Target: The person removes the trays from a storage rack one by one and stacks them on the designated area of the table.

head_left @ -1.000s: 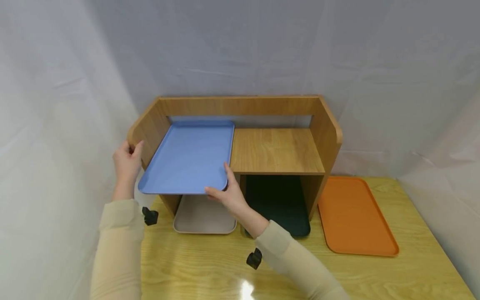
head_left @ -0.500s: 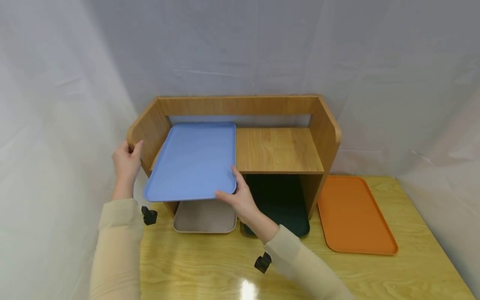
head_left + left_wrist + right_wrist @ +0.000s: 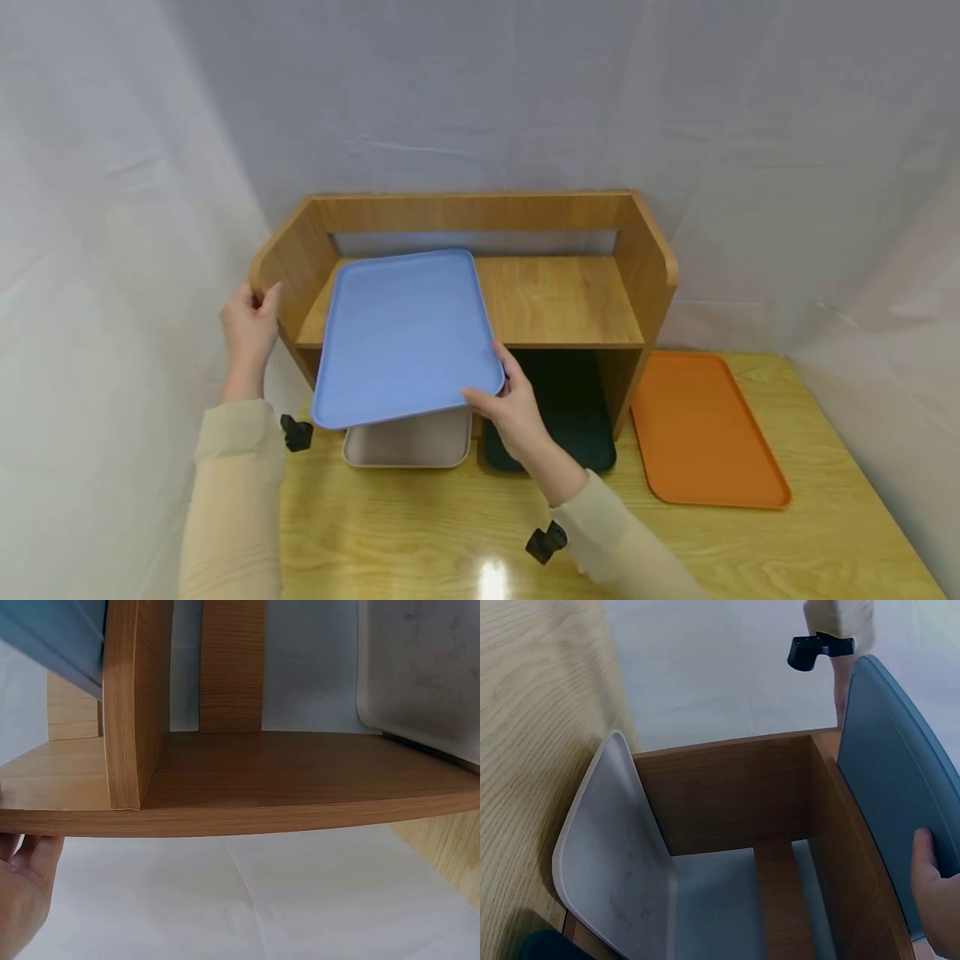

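Note:
A blue tray [image 3: 408,337] lies turned askew on the upper board of a wooden desktop shelf [image 3: 562,300], its front part jutting out past the board's edge. My right hand [image 3: 521,412] pinches the tray's front right corner, thumb against its underside in the right wrist view. With curled fingers my left hand [image 3: 250,329] grips the front edge of the shelf's left side panel [image 3: 288,258]. Below the blue tray, a grey tray [image 3: 408,446] sits in the left lower compartment, partly covered from above. A dark green tray [image 3: 573,417] occupies the right lower compartment.
An orange tray [image 3: 708,429] lies flat on the wood-grain table [image 3: 397,533], right of the shelf. White sheeting [image 3: 480,100] hangs behind and on both sides. A black wrist camera mount [image 3: 297,433] sticks out from the left sleeve; another [image 3: 546,542] is at the right sleeve.
My right hand has drawn the blue tray forward and to the right, turning it askew and baring more of the board at left. The left hand keeps its grip on the side panel.

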Demonstrator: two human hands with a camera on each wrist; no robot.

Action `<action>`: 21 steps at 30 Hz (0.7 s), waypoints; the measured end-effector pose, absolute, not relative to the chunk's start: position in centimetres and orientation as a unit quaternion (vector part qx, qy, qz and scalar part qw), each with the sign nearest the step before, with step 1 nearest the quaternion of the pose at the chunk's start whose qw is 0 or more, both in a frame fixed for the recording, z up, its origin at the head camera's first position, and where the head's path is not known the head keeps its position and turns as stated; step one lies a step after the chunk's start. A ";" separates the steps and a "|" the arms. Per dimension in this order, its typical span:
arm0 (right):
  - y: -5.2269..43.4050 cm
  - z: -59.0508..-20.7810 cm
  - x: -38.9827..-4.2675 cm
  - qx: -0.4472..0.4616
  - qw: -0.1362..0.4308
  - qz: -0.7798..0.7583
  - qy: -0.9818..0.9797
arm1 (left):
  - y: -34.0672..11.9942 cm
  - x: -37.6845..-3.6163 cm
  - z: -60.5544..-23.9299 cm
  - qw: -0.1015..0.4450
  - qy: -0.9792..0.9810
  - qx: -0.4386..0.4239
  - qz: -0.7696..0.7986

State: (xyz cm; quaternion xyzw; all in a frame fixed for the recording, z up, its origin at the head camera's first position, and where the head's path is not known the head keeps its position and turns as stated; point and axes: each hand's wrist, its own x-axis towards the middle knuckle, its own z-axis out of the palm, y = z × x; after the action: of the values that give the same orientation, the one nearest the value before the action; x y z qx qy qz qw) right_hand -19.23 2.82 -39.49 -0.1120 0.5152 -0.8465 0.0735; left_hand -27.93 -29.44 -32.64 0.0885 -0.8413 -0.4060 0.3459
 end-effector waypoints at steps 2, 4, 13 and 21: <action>3.2 -39.5 -19.2 -0.103 0.068 -0.854 0.505 | -29.5 -28.0 -32.6 0.340 -0.845 0.088 -0.404; 3.5 -39.6 -19.2 -0.095 0.062 -0.860 0.497 | -29.5 -28.0 -32.6 0.332 -0.846 0.087 -0.408; 3.5 -39.7 -18.9 -0.083 0.034 -0.857 0.507 | -29.7 -28.1 -33.0 0.335 -0.843 0.085 -0.411; 3.0 -39.3 -18.8 -0.081 0.023 -0.847 0.525 | -29.6 -28.1 -33.0 0.350 -0.843 0.081 -0.401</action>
State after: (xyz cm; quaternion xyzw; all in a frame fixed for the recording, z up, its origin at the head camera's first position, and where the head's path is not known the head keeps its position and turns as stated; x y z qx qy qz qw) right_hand -18.77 2.98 -39.35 -0.0815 0.5254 -0.8467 0.0227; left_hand -28.09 -29.61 -32.95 0.0811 -0.8428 -0.4007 0.3501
